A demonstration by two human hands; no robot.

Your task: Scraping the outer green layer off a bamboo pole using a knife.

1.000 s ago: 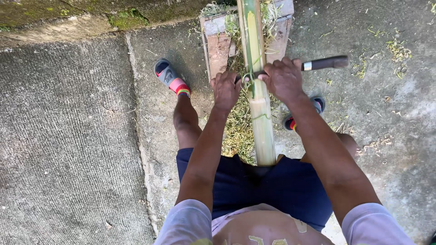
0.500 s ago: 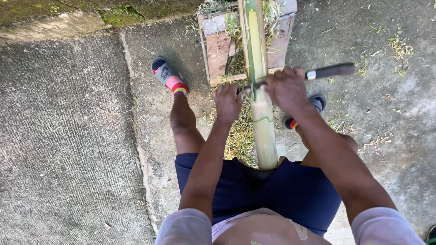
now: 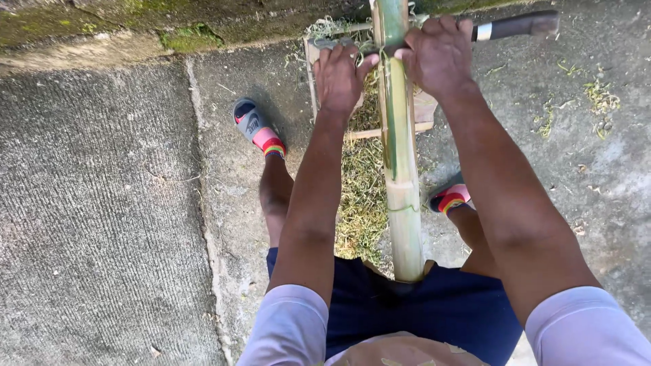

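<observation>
Gripping: both hands close on a blade tool laid crosswise over a bamboo pole [image 3: 400, 169], near the top of the view.
Left hand [image 3: 341, 76]: fingers curled down over the near end of the tool, just left of the pole; what lies under the fingers is covered.
Right hand [image 3: 439, 54]: wrapped tight round the tool just right of the pole, knuckles up.
Tool handle [image 3: 519, 26]: dark, smooth and rounded, with a pale metal band where it leaves the right hand; the blade itself is hidden by the hands and the pole.
Bamboo pole: round, smooth and jointed, green along the scraped upper part, pale yellow lower down; it runs from the person's lap up between the two hands, and its far end is cut off by the top edge.
Wooden frame [image 3: 313, 61]: flat pale boards under the pole's upper part, mostly covered by hands and shavings.
Shavings [image 3: 361, 196]: stringy, dry, yellow-green fibres heaped between the legs.
Concrete floor [image 3: 102, 224]: grey, rough, finely ribbed, with a crack line and mossy patches along the top.
Sandals: grey left sandal [image 3: 254, 125] with a rainbow strap; the right sandal [image 3: 449, 200] is half hidden behind the forearm.
</observation>
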